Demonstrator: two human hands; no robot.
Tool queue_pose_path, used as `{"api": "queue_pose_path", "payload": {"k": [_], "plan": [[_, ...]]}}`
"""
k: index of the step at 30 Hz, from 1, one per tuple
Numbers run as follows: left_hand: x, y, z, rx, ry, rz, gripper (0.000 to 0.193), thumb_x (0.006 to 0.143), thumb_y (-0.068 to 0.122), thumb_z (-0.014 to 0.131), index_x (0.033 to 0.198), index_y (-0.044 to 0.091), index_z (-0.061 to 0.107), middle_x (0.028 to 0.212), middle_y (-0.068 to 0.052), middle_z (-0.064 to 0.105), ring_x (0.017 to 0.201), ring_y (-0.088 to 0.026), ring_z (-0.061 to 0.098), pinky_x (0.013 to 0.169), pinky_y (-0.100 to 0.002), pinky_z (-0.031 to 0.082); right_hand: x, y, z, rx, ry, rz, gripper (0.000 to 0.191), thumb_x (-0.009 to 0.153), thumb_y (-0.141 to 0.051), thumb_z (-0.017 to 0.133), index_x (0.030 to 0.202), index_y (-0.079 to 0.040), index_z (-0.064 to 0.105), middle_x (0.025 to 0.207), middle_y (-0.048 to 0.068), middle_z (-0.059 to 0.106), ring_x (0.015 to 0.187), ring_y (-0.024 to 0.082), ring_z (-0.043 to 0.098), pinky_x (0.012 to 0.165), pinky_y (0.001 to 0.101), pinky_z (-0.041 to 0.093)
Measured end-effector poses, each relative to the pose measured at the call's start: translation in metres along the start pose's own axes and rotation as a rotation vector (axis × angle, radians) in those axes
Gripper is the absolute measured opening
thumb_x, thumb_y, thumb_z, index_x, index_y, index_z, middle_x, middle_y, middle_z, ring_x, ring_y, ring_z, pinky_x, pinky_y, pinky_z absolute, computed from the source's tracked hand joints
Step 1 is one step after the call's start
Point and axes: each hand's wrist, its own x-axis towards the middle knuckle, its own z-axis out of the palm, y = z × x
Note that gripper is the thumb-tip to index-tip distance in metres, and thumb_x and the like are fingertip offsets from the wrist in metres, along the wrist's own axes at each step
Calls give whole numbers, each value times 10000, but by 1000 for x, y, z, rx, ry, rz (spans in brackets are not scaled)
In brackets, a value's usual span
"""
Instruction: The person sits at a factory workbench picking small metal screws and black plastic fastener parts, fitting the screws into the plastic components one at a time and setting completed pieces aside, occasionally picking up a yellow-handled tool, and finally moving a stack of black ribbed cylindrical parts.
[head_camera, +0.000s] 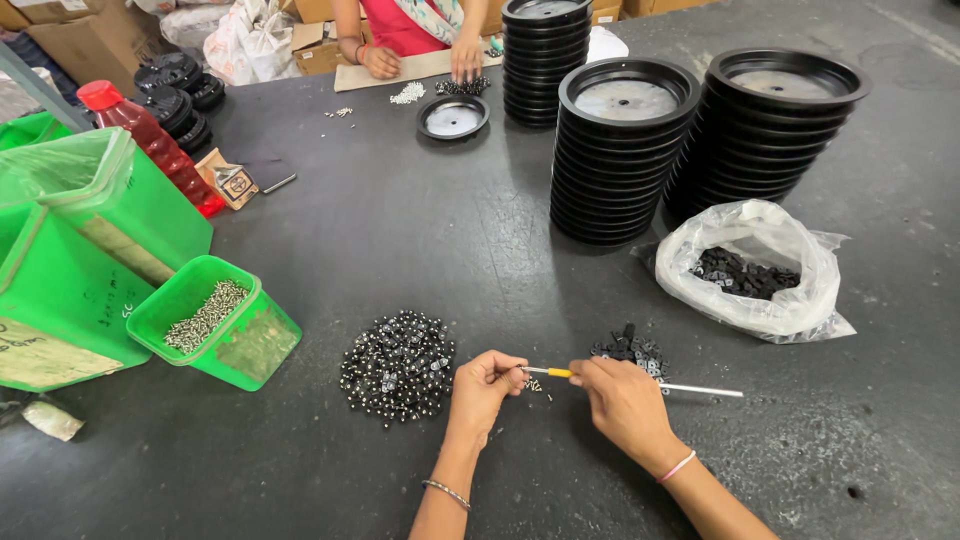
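My left hand (485, 385) is closed around a small part at the tip of a thin tool (690, 389) with a yellow and white shaft. My right hand (625, 400) grips that tool near its yellow section, holding it level above the dark table (400, 230). To the left of my left hand lies a pile of small black and silver assembled pieces (397, 362). A smaller heap of black parts (630, 348) sits just behind my right hand. A few tiny screws (534, 384) lie between my hands.
A green bin of screws (205, 318) stands at the left beside larger green crates (70, 240) and a red bottle (150, 140). Stacks of black round trays (620, 150) and a plastic bag of black parts (750, 270) stand at the right. Another person's hands (420, 58) work across the table.
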Motion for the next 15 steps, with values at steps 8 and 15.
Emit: {"api": "queue_pose_path", "payload": {"k": [8, 15], "plan": [[-3, 0, 2, 32, -14, 25, 105, 904, -35, 703, 998, -35, 748, 802, -53, 722, 706, -90, 626, 669, -238, 535, -4, 3, 6, 9, -161, 133, 158, 843, -65, 612, 970, -131, 678, 840, 70, 730, 768, 319, 700, 643, 449, 533], [-9, 16, 10, -7, 107, 111, 130, 901, 16, 739, 1024, -19, 762, 826, -34, 732, 721, -76, 633, 696, -242, 544, 2, 14, 5, 39, 86, -57, 154, 850, -86, 617, 974, -119, 703, 947, 89, 732, 846, 335, 685, 736, 450, 537]]}}
